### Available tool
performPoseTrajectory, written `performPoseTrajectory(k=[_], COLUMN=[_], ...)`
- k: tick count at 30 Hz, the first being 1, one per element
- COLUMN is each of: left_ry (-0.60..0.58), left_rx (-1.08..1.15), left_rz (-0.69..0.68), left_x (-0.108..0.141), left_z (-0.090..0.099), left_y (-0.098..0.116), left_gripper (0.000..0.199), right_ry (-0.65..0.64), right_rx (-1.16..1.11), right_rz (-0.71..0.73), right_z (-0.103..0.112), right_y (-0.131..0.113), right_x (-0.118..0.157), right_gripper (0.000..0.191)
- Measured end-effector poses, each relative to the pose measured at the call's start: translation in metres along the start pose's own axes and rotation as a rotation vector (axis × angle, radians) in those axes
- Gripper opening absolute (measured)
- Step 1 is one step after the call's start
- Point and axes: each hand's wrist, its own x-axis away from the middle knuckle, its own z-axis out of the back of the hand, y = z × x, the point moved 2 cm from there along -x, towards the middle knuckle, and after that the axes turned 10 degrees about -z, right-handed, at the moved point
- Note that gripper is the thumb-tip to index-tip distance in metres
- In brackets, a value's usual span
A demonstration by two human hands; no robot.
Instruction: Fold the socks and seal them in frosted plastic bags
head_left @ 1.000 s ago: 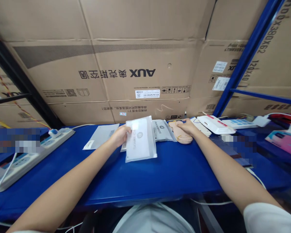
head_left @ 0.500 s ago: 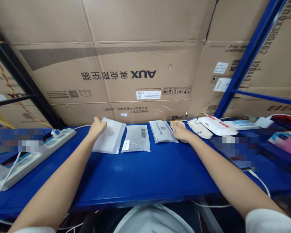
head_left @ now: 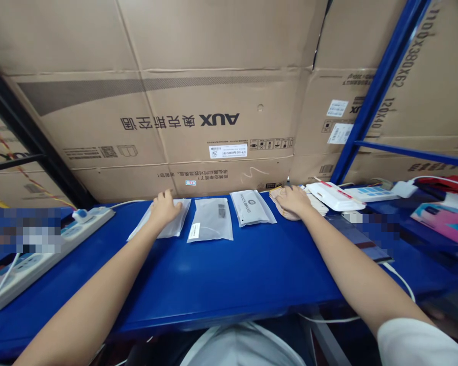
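Observation:
My left hand (head_left: 164, 207) is over a frosted white pouch (head_left: 177, 223) lying flat on the blue table. Its fingers are apart and slightly bent, with nothing between them. A second frosted pouch (head_left: 210, 219) with a small white label lies to its right. Beyond that is a pouch with ROCKBROS lettering (head_left: 252, 207). My right hand (head_left: 295, 201) is closed around a slim dark tool with a pointed tip (head_left: 288, 181); its exact kind is unclear. Beneath that hand is a beige cloth item, perhaps a work glove (head_left: 280, 206), partly hidden.
A power strip (head_left: 84, 229) runs along the left side. To the right are a white plastic case (head_left: 338, 197), another power strip (head_left: 372, 193), a dark tablet-like device (head_left: 361, 239) with a cable, and a pink box (head_left: 438, 219). A large cardboard sheet (head_left: 213, 66) stands behind, between rack posts.
My left hand has let go of the left pouch's upper edge and shifted right over it; that pouch now lies flatter. A dark pointed tool now shows in my right hand. The view has shifted slightly.

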Motion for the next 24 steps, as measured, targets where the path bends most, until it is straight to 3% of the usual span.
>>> performPoseTrajectory(k=[3,6,14,19,21,24], left_ry=[-0.050,-0.081,-0.181,-0.294,-0.337,-0.318], left_rx=[0.011,0.059,0.227,0.273,0.303,0.346], left_rz=[-0.053,-0.105,-0.478,-0.684,-0.726,-0.730], left_x=[0.001,0.003,0.024,0.042,0.046,0.046], left_z=[-0.008,-0.015,-0.017,-0.011,-0.012,-0.014], left_y=[0.010,0.019,0.056,0.072,0.075,0.077], left_gripper=[0.055,0.051,0.060,0.059,0.057,0.054], right_ry=[-0.163,-0.268,-0.185,-0.007,-0.051,-0.196], right_rx=[0.032,0.031,0.038,-0.186,-0.345,-0.513], right_rz=[-0.189,-0.217,-0.141,0.107,0.148,0.078], right_z=[-0.006,-0.012,-0.011,-0.001,-0.004,-0.015], right_y=[0.011,0.010,-0.001,-0.026,-0.040,-0.054], right_x=[-0.004,-0.004,0.002,0.014,0.022,0.032], right_gripper=[0.084,0.086,0.072,0.042,0.033,0.035])
